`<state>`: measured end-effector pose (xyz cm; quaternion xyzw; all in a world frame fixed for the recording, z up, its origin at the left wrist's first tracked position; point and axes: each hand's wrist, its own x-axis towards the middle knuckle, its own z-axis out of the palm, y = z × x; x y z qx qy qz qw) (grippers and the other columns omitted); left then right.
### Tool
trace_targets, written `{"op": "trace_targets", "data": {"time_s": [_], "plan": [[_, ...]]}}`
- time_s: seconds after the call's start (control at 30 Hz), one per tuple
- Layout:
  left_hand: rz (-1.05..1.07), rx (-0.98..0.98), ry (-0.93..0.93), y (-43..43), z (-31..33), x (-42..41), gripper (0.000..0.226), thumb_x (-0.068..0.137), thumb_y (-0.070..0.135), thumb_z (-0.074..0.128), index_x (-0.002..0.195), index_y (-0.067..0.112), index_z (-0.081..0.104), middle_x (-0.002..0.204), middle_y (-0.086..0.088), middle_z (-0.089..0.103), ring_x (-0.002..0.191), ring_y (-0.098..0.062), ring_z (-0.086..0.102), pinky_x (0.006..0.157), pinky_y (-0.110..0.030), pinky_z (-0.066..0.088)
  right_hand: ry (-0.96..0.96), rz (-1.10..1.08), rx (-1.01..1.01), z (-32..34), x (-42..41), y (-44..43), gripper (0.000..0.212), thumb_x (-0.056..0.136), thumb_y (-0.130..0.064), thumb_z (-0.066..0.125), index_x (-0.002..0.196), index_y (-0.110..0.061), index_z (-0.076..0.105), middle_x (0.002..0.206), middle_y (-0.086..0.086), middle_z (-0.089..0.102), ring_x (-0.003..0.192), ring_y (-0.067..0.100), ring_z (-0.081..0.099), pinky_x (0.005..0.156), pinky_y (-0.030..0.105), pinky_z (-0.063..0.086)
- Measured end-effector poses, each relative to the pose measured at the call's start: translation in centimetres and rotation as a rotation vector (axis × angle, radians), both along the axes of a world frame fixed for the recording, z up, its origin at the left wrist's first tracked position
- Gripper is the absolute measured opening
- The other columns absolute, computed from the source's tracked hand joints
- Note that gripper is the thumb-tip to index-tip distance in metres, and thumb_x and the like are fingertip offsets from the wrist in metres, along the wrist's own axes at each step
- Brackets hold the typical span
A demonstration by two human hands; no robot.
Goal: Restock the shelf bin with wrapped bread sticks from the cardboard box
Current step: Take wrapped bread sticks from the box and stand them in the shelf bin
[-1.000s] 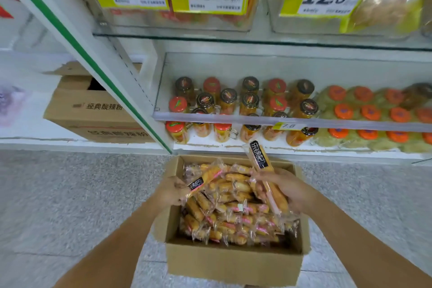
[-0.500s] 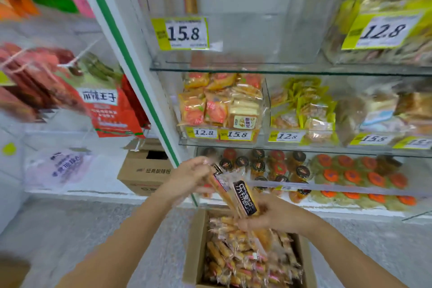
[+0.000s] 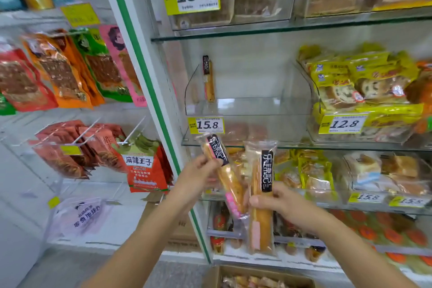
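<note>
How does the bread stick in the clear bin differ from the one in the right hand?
The bin stick stands untouched in the clear bin; the right-hand stick is gripped by the right hand. The bin stick is inside; the right-hand stick is lower, outside. Both upright, wrapped, black-labelled.

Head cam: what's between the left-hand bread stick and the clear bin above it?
Head view: only the 15.8 price tag and the front edge of the glass shelf lie between the bread stick in the left hand and the clear bin.
</note>
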<state>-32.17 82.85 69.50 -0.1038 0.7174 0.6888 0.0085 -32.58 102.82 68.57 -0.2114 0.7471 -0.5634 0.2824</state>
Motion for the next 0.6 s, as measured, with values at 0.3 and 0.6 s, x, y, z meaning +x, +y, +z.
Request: {"op": "trace_targets", "data": {"time_s": [0.3, 0.6], "plan": [[0.19, 0.172, -0.02, -1.4, 9.7, -8.2, 0.023, 0.091, 0.026, 0.058, 0.074, 0.009, 0.06, 0.046, 0.001, 0.06, 0.037, -0.009, 0.055, 0.04, -0.015, 0.047, -0.116, -0.334, -0.279, 10.5, -9.5, 0.7, 0.044, 0.092, -0.035, 0.053, 0.056, -0.01, 0.052, 0.04, -0.001, 0.044, 0.03, 0.006, 0.036, 0.032, 0.014, 0.031], [0.223, 0.205, -0.029, 0.0, 13.4, -18.4, 0.025, 0.097, 0.016, 0.049, 0.073, 0.009, 0.052, 0.038, 0.002, 0.058, 0.036, -0.009, 0.056, 0.046, -0.024, 0.049, 0.028, -0.53, -0.134, 15.0, -22.1, -2.4, 0.03, 0.085, -0.031, 0.069, 0.081, -0.007, 0.051, 0.058, 0.006, 0.042, 0.044, 0.011, 0.035, 0.036, 0.018, 0.034]]}}
